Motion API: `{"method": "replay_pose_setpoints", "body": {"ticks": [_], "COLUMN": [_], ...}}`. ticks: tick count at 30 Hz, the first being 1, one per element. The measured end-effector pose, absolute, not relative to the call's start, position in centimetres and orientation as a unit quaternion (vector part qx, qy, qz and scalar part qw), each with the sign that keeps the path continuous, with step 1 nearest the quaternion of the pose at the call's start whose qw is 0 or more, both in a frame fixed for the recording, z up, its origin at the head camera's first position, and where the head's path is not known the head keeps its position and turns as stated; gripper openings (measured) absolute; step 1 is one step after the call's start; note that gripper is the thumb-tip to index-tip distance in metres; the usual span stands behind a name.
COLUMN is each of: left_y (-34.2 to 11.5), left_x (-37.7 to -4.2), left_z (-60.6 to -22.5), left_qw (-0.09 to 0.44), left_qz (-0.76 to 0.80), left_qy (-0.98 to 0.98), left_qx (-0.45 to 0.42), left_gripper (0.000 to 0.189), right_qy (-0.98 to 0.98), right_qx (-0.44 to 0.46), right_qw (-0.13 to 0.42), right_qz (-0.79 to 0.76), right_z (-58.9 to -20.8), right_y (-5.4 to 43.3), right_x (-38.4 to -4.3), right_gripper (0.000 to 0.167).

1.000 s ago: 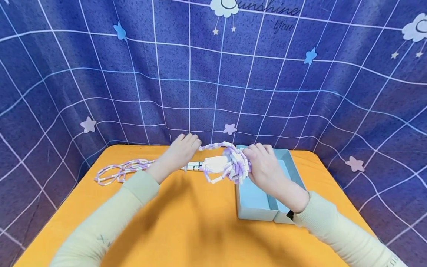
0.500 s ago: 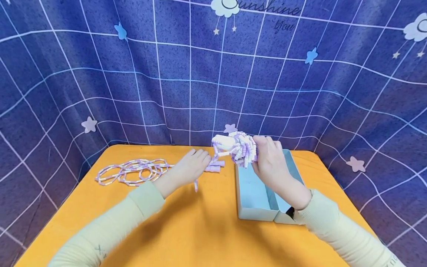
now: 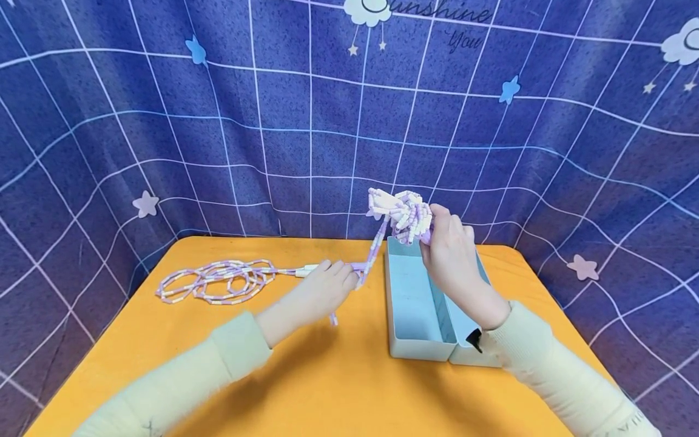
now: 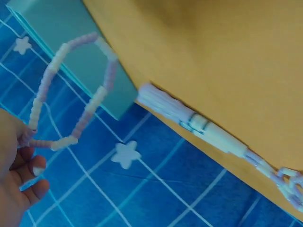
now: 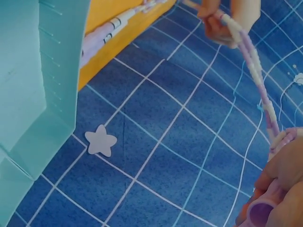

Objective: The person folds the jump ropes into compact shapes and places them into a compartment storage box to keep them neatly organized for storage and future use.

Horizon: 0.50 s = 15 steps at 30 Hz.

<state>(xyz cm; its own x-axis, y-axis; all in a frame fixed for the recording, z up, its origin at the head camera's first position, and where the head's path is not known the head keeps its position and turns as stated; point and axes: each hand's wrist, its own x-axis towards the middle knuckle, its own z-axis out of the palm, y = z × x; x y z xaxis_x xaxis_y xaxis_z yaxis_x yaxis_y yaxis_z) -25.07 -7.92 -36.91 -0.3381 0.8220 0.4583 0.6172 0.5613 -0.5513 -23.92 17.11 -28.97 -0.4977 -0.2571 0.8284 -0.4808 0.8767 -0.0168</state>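
My right hand (image 3: 452,258) grips the purple handle (image 5: 272,205) of a beaded jump rope (image 3: 411,215), its purple and white beads bunched up around the handle. It holds this bundle in the air over the back of the box. Lower and to the left, my left hand (image 3: 324,284) pinches a strand of the same rope, which slants down from the bundle. In the left wrist view a loop of beads (image 4: 97,97) hangs out from the pinching fingers. Behind the left hand, a second jump rope's handle (image 4: 203,128), white and purple with dark bands, lies on the table, partly hidden in the head view.
The second rope's beaded coil (image 3: 218,282) lies loose on the left of the orange table (image 3: 349,388). A light blue box (image 3: 420,349) stands at the right under my right forearm, with a divider along its length. A blue gridded curtain (image 3: 306,145) surrounds the table.
My right hand has risen and moved right with the bundled rope. My left hand has moved right and slightly down, and a strand is now drawn out between the two hands.
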Motion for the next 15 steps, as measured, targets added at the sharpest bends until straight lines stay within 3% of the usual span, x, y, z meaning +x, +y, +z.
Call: {"method": "replay_pose_setpoints", "body": {"ticks": [5, 9, 15], "left_y": [-6.9, -6.2, -5.5], "left_x": [-23.2, -21.7, -20.0], "left_z": [-36.1, -35.2, -34.0], "left_qw": [0.327, 0.333, 0.375], "left_qz": [0.165, 0.174, 0.177], "left_qy": [-0.813, -0.803, -0.767], "left_qx": [-0.452, -0.462, -0.490], "left_gripper": [0.041, 0.023, 0.013], "right_qy": [-0.868, -0.862, -0.850], "right_qx": [0.189, 0.176, 0.161], "right_qw": [0.445, 0.470, 0.501], "right_qz": [0.111, 0.073, 0.003], "right_z": [-29.1, -29.4, -30.1], "right_y": [17.1, 16.9, 16.8], "right_x": [-24.2, -24.5, -25.1], "right_gripper": [0.039, 0.028, 0.018]}}
